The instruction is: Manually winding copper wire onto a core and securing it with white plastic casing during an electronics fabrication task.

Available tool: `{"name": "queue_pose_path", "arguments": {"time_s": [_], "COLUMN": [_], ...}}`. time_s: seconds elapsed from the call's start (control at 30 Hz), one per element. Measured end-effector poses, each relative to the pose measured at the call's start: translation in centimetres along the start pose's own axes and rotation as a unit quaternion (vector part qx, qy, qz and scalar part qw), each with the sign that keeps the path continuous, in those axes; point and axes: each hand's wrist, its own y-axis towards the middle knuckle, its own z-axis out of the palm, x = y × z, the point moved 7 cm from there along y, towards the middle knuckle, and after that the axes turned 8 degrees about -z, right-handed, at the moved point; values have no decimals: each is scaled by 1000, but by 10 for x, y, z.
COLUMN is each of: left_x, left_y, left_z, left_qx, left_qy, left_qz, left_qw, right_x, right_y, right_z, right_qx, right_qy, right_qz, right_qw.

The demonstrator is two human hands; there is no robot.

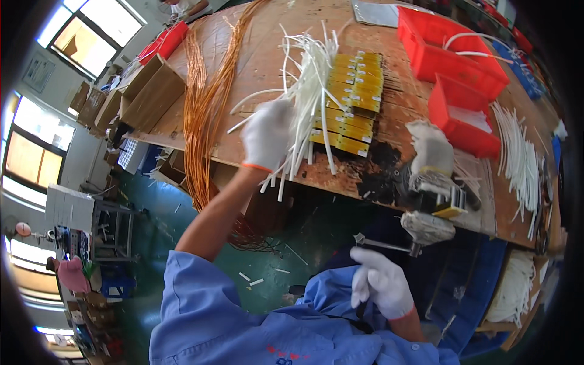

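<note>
Left hand: white-gloved hand (pixel 267 135), reached out over the front edge of the bench (pixel 261 55), back of the glove uppermost; fingers blurred against the tubes. Whether the grip holds any of them one cannot tell.
Right hand: white-gloved hand (pixel 384 283), raised before the body, well apart from the bench top; fingers loosely bent, grip fairly wide, nothing seen in it.
Tubes: loose bundle of thin white tubes (pixel 313 76), lying on the bench just right of the left hand; lower ends overhang the front edge, a few stray leftward.
Plates: yellow plates (pixel 350 128) in overlapping rows, immediately right of the tubes, partly covered by them.
Wires: long copper-coloured strands (pixel 207 91), left of the tubes, draped over the edge toward the floor (pixel 164 213).
Device: metal fixture (pixel 441 198) with worn pale wrapping, at the front edge, right of the plates; a metal lever (pixel 386 244) shows below.
Bins: large red bin (pixel 417 48) at the far right; small red bin (pixel 462 137) in front of it, with white pieces inside.
Second bundle: white lengths (pixel 517 158), right of the small bin.
Surroundings: cardboard box (pixel 155 97) at left; a person (pixel 185 7) beyond the far edge.
</note>
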Motion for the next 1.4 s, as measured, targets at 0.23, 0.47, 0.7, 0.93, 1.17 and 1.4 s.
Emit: {"name": "queue_pose_path", "arguments": {"time_s": [0.23, 0.47, 0.7, 0.93, 1.17, 1.4], "left_x": [252, 337, 344, 22, -177, -63], "left_y": [36, 61, 52, 1, -83, 30], "left_z": [-87, -102, -130, -174, -165, -76], "left_qx": [-121, 49, 50, 189, 272, 200], "left_qy": [398, 215, 314, -530, -711, -801], "left_qz": [-176, -337, -274, -346, -378, -370], "left_qw": [892, 915, 908, 751, 527, 426], "right_x": [-19, -38, -46, -19, 26, 102], "right_y": [-43, -48, -35, 16, -4, -207], "right_z": [-54, -68, -43, 50, 165, -30], "right_qx": [-114, -178, -138, 72, 197, -208], "right_qy": [-9, 18, -15, -336, -116, -326], "right_qz": [50, 49, 101, 69, -56, -171], "right_qw": [992, 983, 985, 937, 972, 906]}}
